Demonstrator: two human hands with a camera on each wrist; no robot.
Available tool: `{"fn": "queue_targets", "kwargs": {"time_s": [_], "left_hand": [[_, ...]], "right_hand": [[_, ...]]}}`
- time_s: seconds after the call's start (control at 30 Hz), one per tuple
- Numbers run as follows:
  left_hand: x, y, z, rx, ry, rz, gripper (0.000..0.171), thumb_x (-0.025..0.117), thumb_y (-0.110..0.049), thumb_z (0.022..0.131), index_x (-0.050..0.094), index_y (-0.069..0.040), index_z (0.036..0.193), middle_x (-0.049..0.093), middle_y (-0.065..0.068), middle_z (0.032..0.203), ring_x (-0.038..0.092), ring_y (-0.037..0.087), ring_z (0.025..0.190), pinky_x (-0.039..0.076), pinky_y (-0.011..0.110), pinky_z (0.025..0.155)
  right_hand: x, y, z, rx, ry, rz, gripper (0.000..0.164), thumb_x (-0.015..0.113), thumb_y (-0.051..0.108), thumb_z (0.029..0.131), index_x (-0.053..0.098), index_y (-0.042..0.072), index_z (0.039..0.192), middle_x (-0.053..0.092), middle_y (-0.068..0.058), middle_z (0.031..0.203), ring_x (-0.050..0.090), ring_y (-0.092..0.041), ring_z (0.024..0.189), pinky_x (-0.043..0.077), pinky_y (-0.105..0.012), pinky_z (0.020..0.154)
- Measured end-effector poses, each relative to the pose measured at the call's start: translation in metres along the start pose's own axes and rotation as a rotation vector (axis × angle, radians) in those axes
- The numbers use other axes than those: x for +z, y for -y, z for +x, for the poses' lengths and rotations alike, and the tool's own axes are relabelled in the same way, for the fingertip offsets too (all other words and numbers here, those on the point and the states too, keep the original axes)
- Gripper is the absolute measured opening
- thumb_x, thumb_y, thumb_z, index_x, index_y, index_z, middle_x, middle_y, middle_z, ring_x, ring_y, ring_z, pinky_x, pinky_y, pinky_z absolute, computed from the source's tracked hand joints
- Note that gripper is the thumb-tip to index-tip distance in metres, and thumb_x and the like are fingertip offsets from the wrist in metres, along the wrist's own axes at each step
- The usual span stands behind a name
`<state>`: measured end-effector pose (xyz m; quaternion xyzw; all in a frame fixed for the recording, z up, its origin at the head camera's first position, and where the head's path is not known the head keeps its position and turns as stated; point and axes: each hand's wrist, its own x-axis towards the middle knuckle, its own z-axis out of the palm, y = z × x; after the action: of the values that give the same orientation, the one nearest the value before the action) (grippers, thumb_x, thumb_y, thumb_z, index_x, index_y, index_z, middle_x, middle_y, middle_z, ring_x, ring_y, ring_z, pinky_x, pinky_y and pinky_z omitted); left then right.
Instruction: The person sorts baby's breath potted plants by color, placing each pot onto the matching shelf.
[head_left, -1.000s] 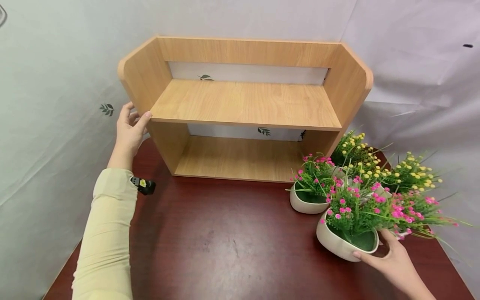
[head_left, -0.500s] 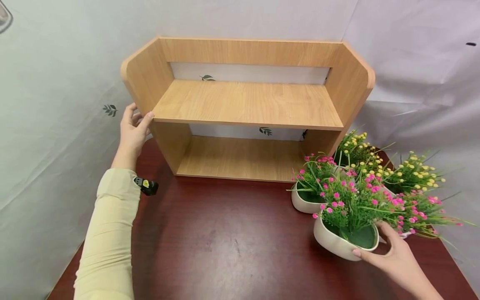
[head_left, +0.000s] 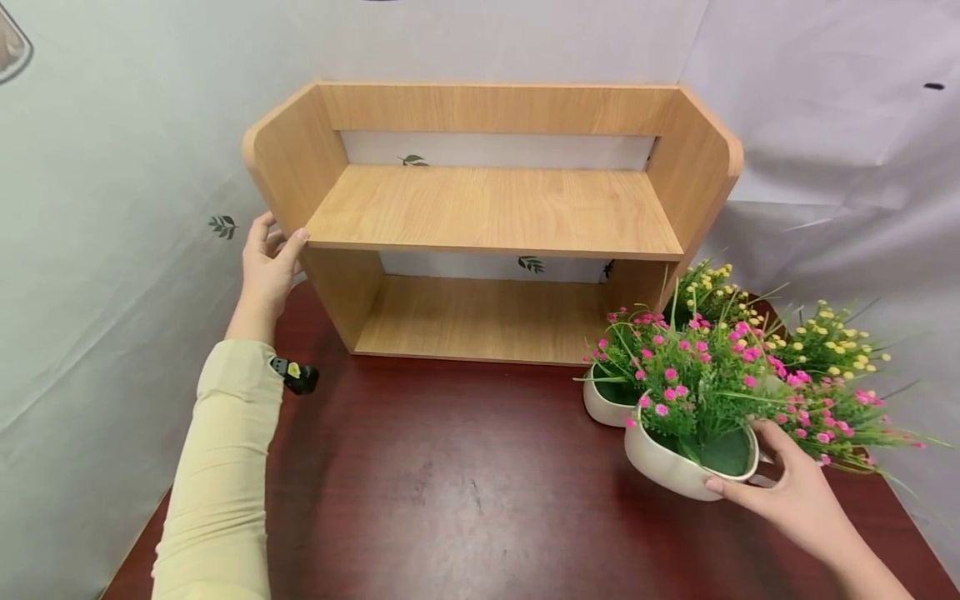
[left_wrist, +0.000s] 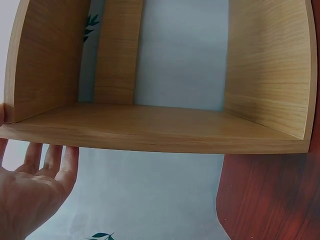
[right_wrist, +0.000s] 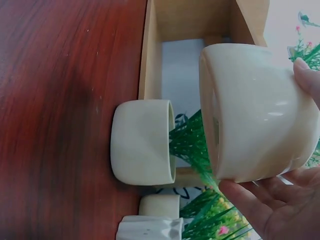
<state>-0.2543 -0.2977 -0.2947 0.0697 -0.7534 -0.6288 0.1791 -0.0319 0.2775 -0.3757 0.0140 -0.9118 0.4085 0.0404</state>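
Observation:
My left hand (head_left: pixel 267 262) holds the left side panel of a two-tier wooden desk shelf (head_left: pixel 487 208). Its thumb lies by the front edge of the upper board; in the left wrist view the fingers (left_wrist: pixel 52 162) rest along the panel's outer face. On the right, my right hand (head_left: pixel 787 492) grips the rim and side of a cream flower pot (head_left: pixel 678 467) with pink flowers and green leaves. The right wrist view shows this pot (right_wrist: pixel 260 112) raised off the table, thumb on one side and fingers on the other.
Another pink-flowered pot (head_left: pixel 609 404) stands at the shelf's front right corner. Yellow-flowered plants (head_left: pixel 828 342) and more pink flowers (head_left: pixel 832 417) crowd the table's right side. The dark red table (head_left: pixel 450 467) extends before the shelf. A pale wall covering (head_left: pixel 112 167) hangs behind.
My right hand has lifted the flower pot a little upward, and the pot now hides more of the plants behind it. The left hand stays on the shelf panel.

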Motion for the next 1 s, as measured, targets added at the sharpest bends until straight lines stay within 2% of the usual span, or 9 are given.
{"fn": "queue_targets", "kwargs": {"time_s": [0.3, 0.47, 0.6, 0.63, 0.73, 0.83, 0.87, 1.0], "left_hand": [[0.002, -0.001, -0.001, 0.001, 0.007, -0.052, 0.043, 0.057, -0.021, 0.095, 0.045, -0.032, 0.134, 0.04, 0.017, 0.142, 0.045, 0.026, 0.127, 0.035, 0.049, 0.109], [0.002, -0.003, -0.002, 0.002, 0.0, -0.067, 0.042, 0.057, -0.02, 0.095, 0.046, -0.031, 0.134, 0.041, 0.017, 0.14, 0.046, 0.026, 0.126, 0.035, 0.049, 0.109], [0.002, -0.002, -0.002, 0.023, -0.011, -0.035, 0.042, 0.058, -0.023, 0.095, 0.046, -0.032, 0.134, 0.041, 0.018, 0.143, 0.046, 0.027, 0.128, 0.037, 0.048, 0.108], [0.002, -0.001, -0.003, 0.024, -0.023, -0.058, 0.041, 0.059, -0.022, 0.094, 0.048, -0.031, 0.133, 0.043, 0.018, 0.141, 0.047, 0.027, 0.126, 0.041, 0.045, 0.106], [0.002, -0.001, -0.004, 0.036, -0.024, -0.045, 0.041, 0.06, -0.024, 0.093, 0.048, -0.032, 0.132, 0.045, 0.017, 0.141, 0.049, 0.025, 0.124, 0.042, 0.043, 0.105], [0.002, 0.0, -0.004, 0.03, -0.02, -0.083, 0.041, 0.06, -0.021, 0.093, 0.049, -0.03, 0.132, 0.047, 0.015, 0.137, 0.051, 0.022, 0.12, 0.041, 0.045, 0.106], [0.002, 0.0, -0.003, 0.033, -0.007, -0.069, 0.041, 0.059, -0.022, 0.094, 0.048, -0.031, 0.132, 0.047, 0.014, 0.136, 0.05, 0.021, 0.12, 0.038, 0.047, 0.108], [0.001, 0.002, -0.002, 0.036, 0.005, -0.15, 0.04, 0.06, -0.016, 0.093, 0.05, -0.029, 0.13, 0.052, 0.006, 0.125, 0.053, 0.018, 0.111, 0.04, 0.047, 0.106]], "right_hand": [[-0.003, 0.008, 0.009, -0.041, -0.003, -0.038, 0.076, 0.082, 0.01, 0.071, 0.041, -0.005, 0.132, 0.048, 0.032, 0.097, 0.047, 0.019, 0.088, 0.041, 0.0, 0.07], [-0.002, 0.016, 0.015, -0.111, -0.002, -0.056, 0.071, 0.086, 0.011, 0.066, 0.048, 0.002, 0.126, 0.051, 0.03, 0.097, 0.052, 0.015, 0.086, 0.042, -0.002, 0.068], [-0.001, 0.022, 0.021, -0.122, 0.022, -0.045, 0.067, 0.086, 0.012, 0.066, 0.051, 0.007, 0.123, 0.053, 0.027, 0.099, 0.054, 0.014, 0.087, 0.043, -0.005, 0.068], [-0.001, 0.024, 0.022, -0.119, 0.029, -0.041, 0.068, 0.085, 0.012, 0.067, 0.05, 0.007, 0.125, 0.052, 0.028, 0.1, 0.054, 0.014, 0.088, 0.043, -0.005, 0.068], [0.0, 0.03, 0.025, -0.109, 0.053, -0.013, 0.07, 0.084, 0.011, 0.069, 0.047, 0.003, 0.128, 0.053, 0.022, 0.102, 0.055, 0.013, 0.088, 0.046, -0.007, 0.067], [0.0, 0.036, 0.028, -0.105, 0.062, -0.004, 0.074, 0.083, 0.011, 0.07, 0.043, -0.002, 0.131, 0.054, 0.015, 0.103, 0.056, 0.012, 0.085, 0.049, -0.009, 0.066], [0.0, 0.038, 0.029, -0.104, 0.059, -0.007, 0.075, 0.083, 0.011, 0.071, 0.042, -0.003, 0.132, 0.054, 0.014, 0.102, 0.056, 0.011, 0.084, 0.049, -0.01, 0.066], [0.003, 0.046, 0.031, -0.118, 0.045, 0.007, 0.077, 0.083, 0.01, 0.07, 0.041, -0.004, 0.133, 0.053, 0.018, 0.1, 0.058, 0.007, 0.079, 0.051, -0.013, 0.063]]}}
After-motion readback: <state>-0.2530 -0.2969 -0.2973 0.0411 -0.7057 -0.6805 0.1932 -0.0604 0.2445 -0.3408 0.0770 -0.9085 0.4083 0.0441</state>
